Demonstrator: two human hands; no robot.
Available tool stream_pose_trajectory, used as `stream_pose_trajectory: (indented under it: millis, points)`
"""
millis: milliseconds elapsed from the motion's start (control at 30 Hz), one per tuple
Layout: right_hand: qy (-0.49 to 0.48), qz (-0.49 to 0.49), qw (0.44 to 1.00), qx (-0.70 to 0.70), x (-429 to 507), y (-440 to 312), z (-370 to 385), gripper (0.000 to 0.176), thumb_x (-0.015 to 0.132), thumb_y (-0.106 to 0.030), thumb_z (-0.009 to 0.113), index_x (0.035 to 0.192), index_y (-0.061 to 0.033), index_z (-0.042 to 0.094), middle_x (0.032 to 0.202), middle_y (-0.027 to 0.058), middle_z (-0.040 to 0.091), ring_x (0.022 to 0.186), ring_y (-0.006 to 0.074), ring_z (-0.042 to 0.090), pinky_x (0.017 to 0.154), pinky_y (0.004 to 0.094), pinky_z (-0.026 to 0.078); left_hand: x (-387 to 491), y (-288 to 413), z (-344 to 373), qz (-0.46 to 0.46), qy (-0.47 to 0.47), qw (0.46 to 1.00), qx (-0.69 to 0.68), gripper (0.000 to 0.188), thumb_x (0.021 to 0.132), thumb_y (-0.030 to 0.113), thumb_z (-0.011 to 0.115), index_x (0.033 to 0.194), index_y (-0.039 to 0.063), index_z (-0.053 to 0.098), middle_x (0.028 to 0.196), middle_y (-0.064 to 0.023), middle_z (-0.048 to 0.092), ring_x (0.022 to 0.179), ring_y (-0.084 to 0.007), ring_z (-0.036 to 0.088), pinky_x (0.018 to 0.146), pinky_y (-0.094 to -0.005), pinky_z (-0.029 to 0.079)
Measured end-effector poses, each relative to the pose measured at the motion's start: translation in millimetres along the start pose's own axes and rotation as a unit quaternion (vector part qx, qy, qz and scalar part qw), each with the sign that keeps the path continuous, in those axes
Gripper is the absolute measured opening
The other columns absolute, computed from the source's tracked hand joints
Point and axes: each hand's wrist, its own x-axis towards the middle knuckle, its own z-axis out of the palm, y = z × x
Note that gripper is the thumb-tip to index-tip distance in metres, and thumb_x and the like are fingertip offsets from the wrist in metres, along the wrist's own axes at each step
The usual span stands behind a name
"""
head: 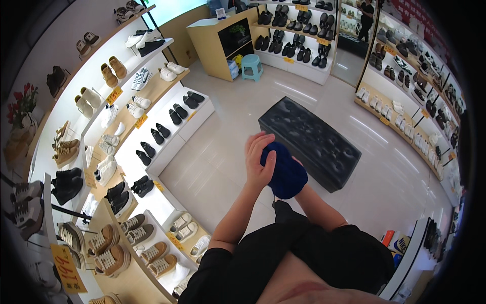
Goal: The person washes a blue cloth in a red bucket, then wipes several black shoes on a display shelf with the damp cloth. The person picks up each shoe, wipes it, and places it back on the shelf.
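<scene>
A dark blue cloth (284, 173), bunched into a rounded shape, is held up in front of my body. My left hand (260, 157) lies against its left side, with the fingers raised along the upper edge and the thumb over the front. Behind the cloth's right side is my right hand (298, 161), mostly hidden, with only a little of it showing; the cloth appears to rest on it. Beyond my hands stands a black tufted bench (311, 142) on the shiny tiled floor.
Lit shelves (178, 78) with many shoes curve along the left. A wooden counter (205, 49) and a light blue plastic stool (251, 67) stand at the back. More shoe shelves (398, 133) line the right. A person (366, 19) in black shows at the upper right.
</scene>
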Motion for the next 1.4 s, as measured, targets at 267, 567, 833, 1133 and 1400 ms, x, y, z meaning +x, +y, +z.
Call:
stream_pose_trajectory:
  millis: [267,567,833,1133,1400]
  points:
    - [-0.084,-0.088,0.497,-0.859,249,-114,26,0.069,0.091,-0.039,0.053,0.143,-0.0008,0.03,0.149,0.0248,0.025,0.138,0.0377,0.024,0.113,0.0443,0.017,104,-190,22,-0.388,0.066,0.698,-0.599,0.069,0.095,0.057,0.033,0.145,0.011,0.027,0.145,-0.0103,0.036,0.132,-0.0272,0.038,0.109,-0.0417,0.032]
    - [-0.389,0.268,0.877,0.089,475,-178,-72,0.091,0.092,-0.061,0.04,0.149,-0.0006,0.003,0.145,0.0278,0.031,0.125,0.0368,0.046,0.102,0.0461,0.038,206,-413,11,-0.437,0.068,0.619,-0.649,0.064,0.094,0.051,0.037,0.137,0.004,0.04,0.134,-0.0173,0.05,0.122,-0.0322,0.05,0.102,-0.0436,0.041]
    - [0.094,0.142,0.902,-0.396,626,-342,-199,0.088,0.09,-0.063,0.042,0.149,-0.0055,0.012,0.142,0.0195,0.04,0.121,0.0279,0.051,0.097,0.0382,0.043,403,-601,20,-0.457,-0.074,0.668,-0.582,0.058,0.096,0.04,0.045,0.136,-0.001,0.04,0.129,-0.0179,0.053,0.115,-0.0292,0.055,0.098,-0.0377,0.044]
    - [0.209,-0.198,0.949,-0.128,738,-448,-278,0.057,0.096,-0.052,0.036,0.135,-0.0117,0.045,0.131,0.0097,0.053,0.12,0.0256,0.051,0.102,0.0405,0.04,562,-728,167,-0.081,-0.342,0.936,0.001,0.056,0.085,0.026,0.064,0.134,0.006,0.047,0.134,-0.0167,0.051,0.133,-0.036,0.036,0.111,-0.0489,0.02]
    - [0.288,-0.158,0.935,-0.131,825,-666,-358,0.056,0.09,-0.051,0.051,0.128,-0.01,0.05,0.118,0.0115,0.059,0.11,0.0266,0.057,0.098,0.0446,0.043,752,-932,250,-0.241,-0.235,0.939,-0.071,0.052,0.084,0.015,0.069,0.13,0.0,0.049,0.121,-0.0152,0.059,0.116,-0.0229,0.055,0.097,-0.0333,0.042]
